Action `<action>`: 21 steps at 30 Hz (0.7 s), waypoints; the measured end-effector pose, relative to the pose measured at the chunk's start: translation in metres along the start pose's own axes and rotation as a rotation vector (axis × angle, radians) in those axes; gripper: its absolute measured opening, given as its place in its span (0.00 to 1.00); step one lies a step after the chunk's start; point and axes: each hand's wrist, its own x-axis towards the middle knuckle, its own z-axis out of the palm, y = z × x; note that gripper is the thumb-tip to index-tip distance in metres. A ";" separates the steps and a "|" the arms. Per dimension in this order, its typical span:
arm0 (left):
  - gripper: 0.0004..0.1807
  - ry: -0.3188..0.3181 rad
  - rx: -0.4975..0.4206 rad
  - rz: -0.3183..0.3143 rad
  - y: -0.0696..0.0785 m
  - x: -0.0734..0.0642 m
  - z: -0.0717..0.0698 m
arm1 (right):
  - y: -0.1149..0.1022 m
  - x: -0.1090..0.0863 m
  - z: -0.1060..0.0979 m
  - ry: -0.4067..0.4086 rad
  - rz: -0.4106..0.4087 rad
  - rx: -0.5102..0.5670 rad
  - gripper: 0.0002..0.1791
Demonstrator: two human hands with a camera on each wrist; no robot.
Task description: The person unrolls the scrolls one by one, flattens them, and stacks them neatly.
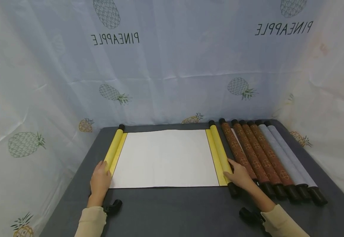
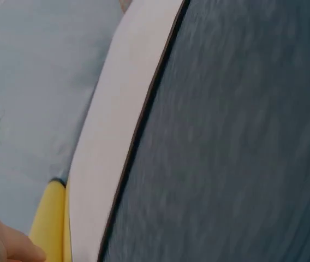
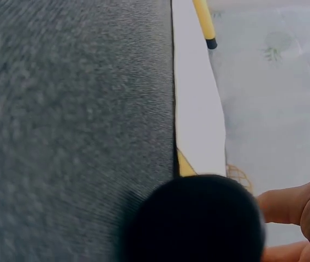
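A hanging scroll lies spread out on the dark table, its blank white paper (image 1: 166, 158) stretched between two yellow rolled ends with black knobs. My left hand (image 1: 100, 179) grips the lower part of the left yellow roll (image 1: 114, 143). On the other side, my right hand (image 1: 239, 175) holds the right yellow roll (image 1: 218, 143) near its lower black knob (image 1: 233, 190). In the right wrist view that black knob (image 3: 196, 224) fills the foreground, with thumb and fingers beside it. The left wrist view shows fingertips (image 2: 21, 248) against the yellow roll (image 2: 48, 218).
Right of the spread scroll lie several brown patterned rolls (image 1: 236, 148), and two grey rolls (image 1: 291, 154) beyond them, all with black knobs. A strip of white paper shows between two brown rolls. A pineapple-print curtain (image 1: 172, 65) surrounds the table's (image 1: 166, 210) back and sides.
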 end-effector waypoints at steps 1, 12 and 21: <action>0.24 0.021 -0.008 0.016 0.005 -0.001 0.001 | 0.001 -0.001 -0.001 -0.011 -0.005 0.026 0.36; 0.19 -0.013 -0.143 0.258 0.086 -0.012 0.032 | 0.011 -0.011 -0.038 -0.075 -0.013 0.217 0.31; 0.16 -0.152 -0.249 0.622 0.167 -0.044 0.067 | 0.034 -0.018 -0.075 -0.011 0.079 0.344 0.32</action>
